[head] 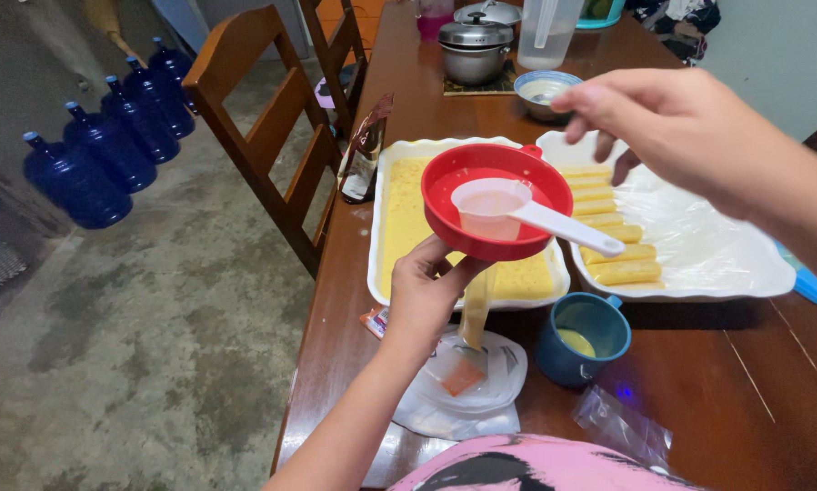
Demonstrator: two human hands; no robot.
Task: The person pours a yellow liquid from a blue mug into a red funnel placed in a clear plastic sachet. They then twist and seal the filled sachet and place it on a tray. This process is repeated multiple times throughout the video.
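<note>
Your left hand (424, 295) gripped the red bowl (488, 202) from below, above the near end of the white dish (378, 227) of yellow custard, while your right hand (672, 123) hovered open-fingered and empty over the white scoop (517, 209) lying in the bowl. The long handle could have levered the scoop out, and any tilt might have spilled it onto the desk (699, 382). Nearby, the white tray (754, 264) held yellow finger biscuits and the blue mug (579, 338) a little yellow liquid.

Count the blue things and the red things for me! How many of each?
Blue big round plastic water jugs on the floor: 5
Blue ceramic mug with yellow liquid: 1
Red round plastic bowl held in the left hand: 1
Total: 7
</note>
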